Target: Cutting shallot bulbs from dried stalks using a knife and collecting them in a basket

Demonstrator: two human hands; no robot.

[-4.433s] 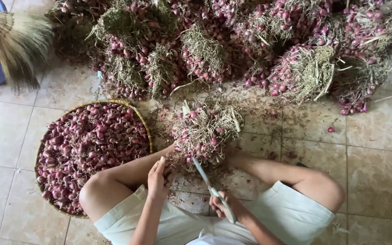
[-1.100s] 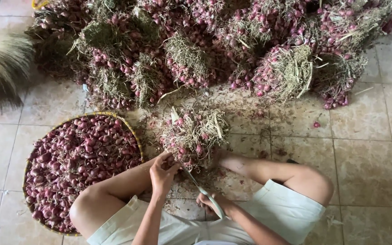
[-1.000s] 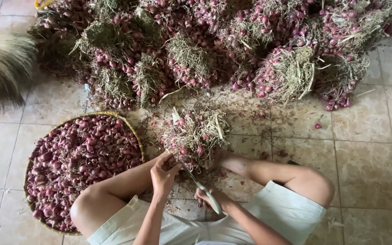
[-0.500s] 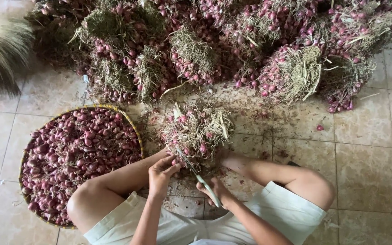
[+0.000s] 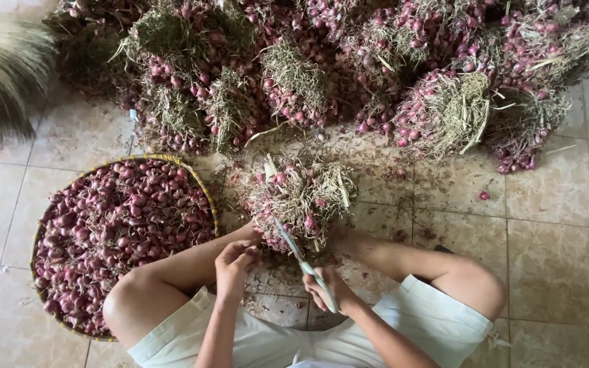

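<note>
Grip: my right hand point(image 5: 327, 289) is clamped on the knife point(image 5: 305, 262); my left hand point(image 5: 233, 262) pinches something I can't make out.

Largest first, I see the pile point(image 5: 349, 68) of bundled shallots along the top, then the basket point(image 5: 39, 238) of loose bulbs by my left knee, then one bundle point(image 5: 301, 197) on the floor between my shins, the knife's blade resting against it.
</note>
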